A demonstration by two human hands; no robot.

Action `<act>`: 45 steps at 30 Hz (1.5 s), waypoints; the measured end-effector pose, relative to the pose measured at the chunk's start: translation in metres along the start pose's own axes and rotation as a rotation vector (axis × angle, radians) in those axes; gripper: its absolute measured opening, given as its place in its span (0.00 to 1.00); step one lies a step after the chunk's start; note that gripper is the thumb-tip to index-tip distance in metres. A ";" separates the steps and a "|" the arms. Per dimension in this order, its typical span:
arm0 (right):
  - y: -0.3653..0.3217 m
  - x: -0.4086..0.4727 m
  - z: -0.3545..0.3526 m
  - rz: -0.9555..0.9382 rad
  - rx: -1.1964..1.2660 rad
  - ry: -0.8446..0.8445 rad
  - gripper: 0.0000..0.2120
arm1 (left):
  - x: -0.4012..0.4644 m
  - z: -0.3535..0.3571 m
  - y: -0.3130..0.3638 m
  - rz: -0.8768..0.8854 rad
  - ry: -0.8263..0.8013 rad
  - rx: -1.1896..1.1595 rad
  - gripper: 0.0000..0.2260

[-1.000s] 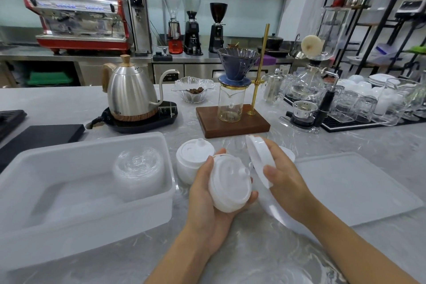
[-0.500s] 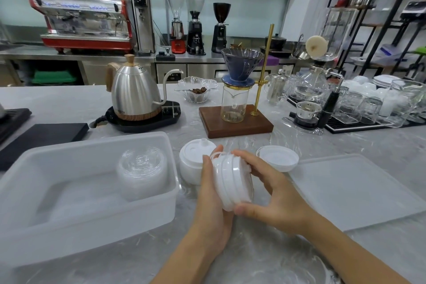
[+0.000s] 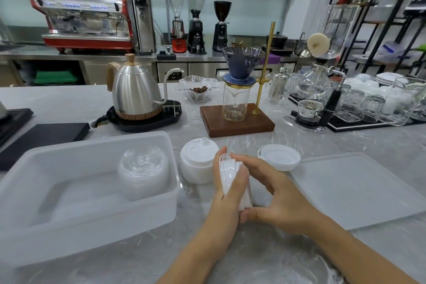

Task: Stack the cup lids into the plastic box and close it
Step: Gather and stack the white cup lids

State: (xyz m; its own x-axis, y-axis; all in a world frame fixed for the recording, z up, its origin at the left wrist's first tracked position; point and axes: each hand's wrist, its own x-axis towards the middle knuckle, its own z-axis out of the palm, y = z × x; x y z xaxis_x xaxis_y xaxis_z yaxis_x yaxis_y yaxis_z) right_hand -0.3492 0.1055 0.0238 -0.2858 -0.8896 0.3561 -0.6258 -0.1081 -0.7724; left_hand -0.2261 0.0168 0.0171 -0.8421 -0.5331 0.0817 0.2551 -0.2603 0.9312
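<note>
A small stack of white cup lids (image 3: pixel 230 176) stands on edge between my two hands above the counter. My left hand (image 3: pixel 227 193) wraps it from the left, and my right hand (image 3: pixel 274 198) presses on it from the right. Another stack of white lids (image 3: pixel 198 160) stands on the counter just behind my hands. A single white lid (image 3: pixel 279 156) lies upside down to the right. The open translucent plastic box (image 3: pixel 27 233) sits at the left, with a stack of clear lids (image 3: pixel 143 172) inside at its right end. The box's flat cover (image 3: pixel 359 191) lies at the right.
Behind the lids are a wooden pour-over stand (image 3: pixel 237 119) with a glass server, a steel kettle (image 3: pixel 134 92) on a black base, and a glass dish (image 3: pixel 198 89). Glassware (image 3: pixel 368 106) crowds the right back. Black trays (image 3: pixel 43 137) lie behind the box.
My right hand has set its single lid onto the stack in my left hand and now presses it on. The stack has turned more on edge.
</note>
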 end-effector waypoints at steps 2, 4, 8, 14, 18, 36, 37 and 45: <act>-0.001 0.000 0.000 -0.003 0.002 0.004 0.44 | 0.000 -0.001 -0.002 0.068 -0.024 0.077 0.40; -0.002 0.001 0.000 -0.025 0.004 0.008 0.44 | 0.001 -0.001 -0.001 0.084 -0.025 0.090 0.39; -0.001 0.001 0.002 -0.068 0.019 -0.030 0.44 | 0.001 -0.001 0.002 0.016 0.017 -0.073 0.32; -0.004 0.005 -0.002 0.002 0.082 -0.081 0.39 | 0.009 -0.003 0.003 -0.089 0.068 -0.288 0.25; 0.010 0.017 -0.028 0.083 0.087 0.456 0.20 | 0.012 -0.004 0.003 -0.120 0.124 -0.361 0.29; 0.046 0.032 -0.062 0.521 -0.220 0.572 0.27 | 0.017 -0.005 -0.006 -0.174 0.132 -0.443 0.18; 0.042 0.032 -0.062 0.481 -0.168 0.597 0.25 | 0.017 -0.006 -0.007 -0.168 0.135 -0.455 0.16; 0.006 0.018 -0.042 0.190 0.083 0.576 0.15 | 0.017 0.001 -0.005 -0.082 0.148 -0.451 0.11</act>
State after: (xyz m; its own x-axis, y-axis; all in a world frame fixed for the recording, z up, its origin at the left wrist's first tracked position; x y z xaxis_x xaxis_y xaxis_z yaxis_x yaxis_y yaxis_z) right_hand -0.3891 0.1073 0.0475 -0.7479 -0.5162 0.4174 -0.4734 -0.0259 -0.8804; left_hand -0.2424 0.0098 0.0141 -0.7998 -0.5965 -0.0674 0.3988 -0.6119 0.6831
